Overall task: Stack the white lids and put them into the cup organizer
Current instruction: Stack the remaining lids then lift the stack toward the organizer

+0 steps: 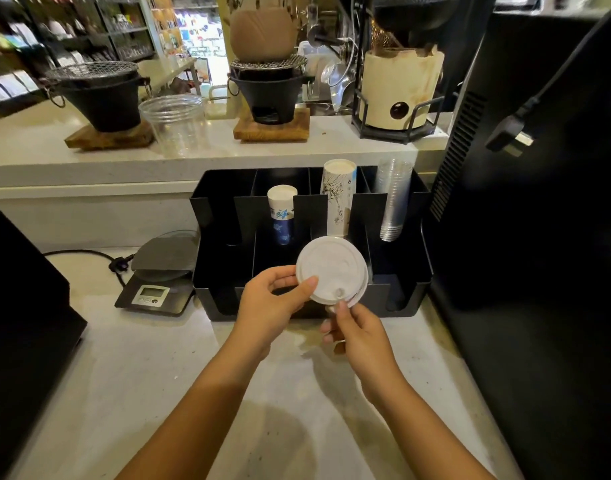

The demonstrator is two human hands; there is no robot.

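A stack of white round lids (330, 270) is held up in front of the black cup organizer (415, 268), tilted with its top face towards me. My left hand (269, 303) pinches the stack's left edge with thumb on top. My right hand (357, 329) grips the stack's lower edge from below, thumb near the small sip hole. The lids hover over the organizer's front middle compartments. How many lids are in the stack cannot be told.
The organizer holds a blue-patterned paper cup stack (281, 213), a taller white paper cup stack (338, 197) and clear plastic cups (394, 199). A digital scale (158, 275) sits to its left. A large black machine (539, 202) stands on the right. The raised counter (89, 157) behind carries black grills and a clear cup.
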